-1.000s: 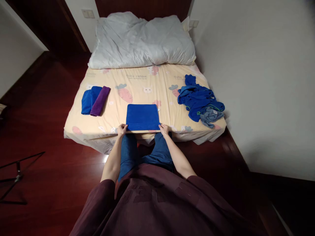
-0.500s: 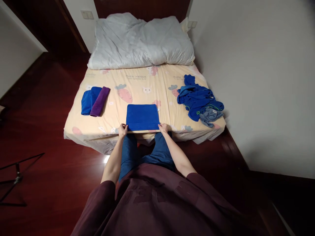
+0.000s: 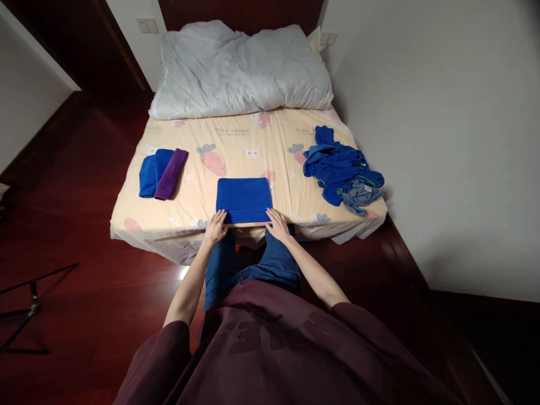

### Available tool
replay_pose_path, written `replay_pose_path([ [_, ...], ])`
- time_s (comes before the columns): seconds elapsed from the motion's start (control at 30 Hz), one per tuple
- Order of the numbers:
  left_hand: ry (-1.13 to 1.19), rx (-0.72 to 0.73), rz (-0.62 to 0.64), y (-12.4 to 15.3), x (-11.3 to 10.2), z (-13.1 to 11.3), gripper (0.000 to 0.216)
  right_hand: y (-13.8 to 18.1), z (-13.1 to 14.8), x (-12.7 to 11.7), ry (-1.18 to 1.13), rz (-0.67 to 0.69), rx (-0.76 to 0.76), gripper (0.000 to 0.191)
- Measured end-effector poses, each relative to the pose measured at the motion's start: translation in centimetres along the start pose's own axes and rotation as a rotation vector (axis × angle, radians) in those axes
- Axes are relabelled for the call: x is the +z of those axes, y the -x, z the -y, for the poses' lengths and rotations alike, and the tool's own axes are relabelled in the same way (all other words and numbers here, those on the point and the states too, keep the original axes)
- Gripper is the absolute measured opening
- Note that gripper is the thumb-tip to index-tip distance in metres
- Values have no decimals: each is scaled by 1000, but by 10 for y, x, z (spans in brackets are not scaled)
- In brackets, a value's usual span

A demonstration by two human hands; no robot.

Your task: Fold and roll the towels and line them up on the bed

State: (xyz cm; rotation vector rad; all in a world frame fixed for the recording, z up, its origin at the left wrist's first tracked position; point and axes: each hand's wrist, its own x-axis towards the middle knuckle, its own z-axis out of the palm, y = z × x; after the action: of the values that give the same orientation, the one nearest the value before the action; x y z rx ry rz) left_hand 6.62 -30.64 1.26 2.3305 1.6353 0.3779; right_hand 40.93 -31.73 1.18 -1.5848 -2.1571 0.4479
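Note:
A blue towel (image 3: 244, 195) lies flat at the front edge of the bed, its near edge turned up in a narrow strip. My left hand (image 3: 216, 226) rests on its near left corner, fingers stretched forward. On the near right corner lies my right hand (image 3: 277, 225), its fingers also extended over the cloth. To the left, folded blue cloths (image 3: 154, 171) lie side by side with a rolled purple towel (image 3: 172, 174). At the right is a loose heap of blue cloths (image 3: 340, 166) with a grey-blue cloth (image 3: 361, 197) at its near end.
The bed (image 3: 236, 152) has a yellow sheet printed with carrots and rabbits. A white quilt (image 3: 244, 70) is bunched at the headboard. A wall (image 3: 442, 140) runs along the right. Black stand legs (image 3: 31, 306) are on the floor at the lower left.
Both hands have let go of their pinch on the towel's near corners. They have shifted slightly inward and now lie with fingers out on the turned-up strip.

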Motion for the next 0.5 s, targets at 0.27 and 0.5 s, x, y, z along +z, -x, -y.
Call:
replay_pose_path([
  [0.27, -61, -126, 59, -13, 7, -1, 72, -19, 0, 6, 179, 184, 89, 59],
  [0.5, -25, -119, 28, -30, 6, -1, 68, -31, -3, 10, 10, 43, 156, 51],
])
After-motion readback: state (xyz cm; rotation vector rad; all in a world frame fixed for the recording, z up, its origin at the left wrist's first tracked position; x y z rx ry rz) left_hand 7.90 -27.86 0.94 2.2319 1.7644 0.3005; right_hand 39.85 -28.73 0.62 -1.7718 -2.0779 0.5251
